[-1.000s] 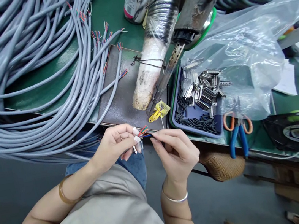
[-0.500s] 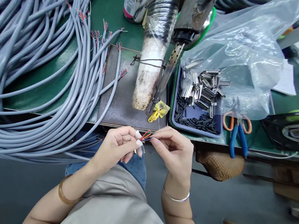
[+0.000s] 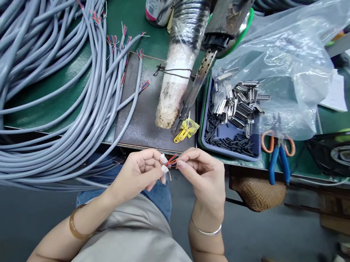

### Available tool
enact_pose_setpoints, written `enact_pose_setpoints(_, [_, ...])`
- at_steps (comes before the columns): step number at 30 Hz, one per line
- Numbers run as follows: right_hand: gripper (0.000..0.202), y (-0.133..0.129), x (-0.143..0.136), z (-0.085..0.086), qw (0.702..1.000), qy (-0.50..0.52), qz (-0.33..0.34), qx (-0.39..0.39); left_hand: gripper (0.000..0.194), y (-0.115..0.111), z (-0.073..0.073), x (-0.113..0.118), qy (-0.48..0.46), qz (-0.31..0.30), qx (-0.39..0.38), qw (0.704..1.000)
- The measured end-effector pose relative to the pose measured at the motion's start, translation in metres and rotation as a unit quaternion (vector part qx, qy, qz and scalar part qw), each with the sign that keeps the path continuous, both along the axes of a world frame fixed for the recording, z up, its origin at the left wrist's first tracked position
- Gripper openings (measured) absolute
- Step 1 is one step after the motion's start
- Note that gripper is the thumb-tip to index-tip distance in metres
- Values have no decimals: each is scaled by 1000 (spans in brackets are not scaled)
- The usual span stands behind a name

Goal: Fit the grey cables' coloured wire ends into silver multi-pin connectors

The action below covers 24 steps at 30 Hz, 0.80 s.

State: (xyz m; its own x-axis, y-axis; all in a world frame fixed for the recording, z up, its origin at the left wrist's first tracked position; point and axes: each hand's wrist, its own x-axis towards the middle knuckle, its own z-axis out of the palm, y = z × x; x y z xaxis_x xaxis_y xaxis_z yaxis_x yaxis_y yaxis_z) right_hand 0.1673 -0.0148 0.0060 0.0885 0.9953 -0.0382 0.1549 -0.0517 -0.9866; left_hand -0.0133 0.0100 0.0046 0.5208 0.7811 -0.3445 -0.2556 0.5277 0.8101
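Note:
My left hand (image 3: pixel 143 171) is closed in a pinch on a bundle of thin coloured wires (image 3: pixel 171 161), with white coverings on its thumb and finger. Red, green and dark strands stick out to the right of its fingertips. From that side my right hand (image 3: pixel 205 175) pinches the free ends of the same wires between thumb and forefinger. Both hands are just off the front edge of the bench. Beyond them, a yellow piece (image 3: pixel 184 131) lies on a dark board (image 3: pixel 128 132) below the tip of a soldering iron (image 3: pixel 197 75).
Grey cables (image 3: pixel 91 114) with stripped ends spread over the left. A wrapped hose (image 3: pixel 175 81) hangs over the board. On the right are a tray (image 3: pixel 204 141) of metal connectors (image 3: pixel 241 103) and black sleeves (image 3: pixel 232 146), blue-handled pliers (image 3: pixel 278 162) and a plastic bag (image 3: pixel 300 54).
My right hand has shifted slightly left and its fingers have moved a little on the wires. The thin pale strand rising from its fingertips no longer stands up there. My left hand keeps its pinch.

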Motion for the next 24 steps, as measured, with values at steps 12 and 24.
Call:
enact_pose_setpoints(12, [17, -6, -5, -2, 1000, -16, -4, 11, 15, -10, -5, 11, 68, 142, 129, 979])
enact_pose_setpoints(24, [28, -8, -6, -2, 993, -47, -104, 45, 21, -8, 2, 11, 60, 111, 126, 984])
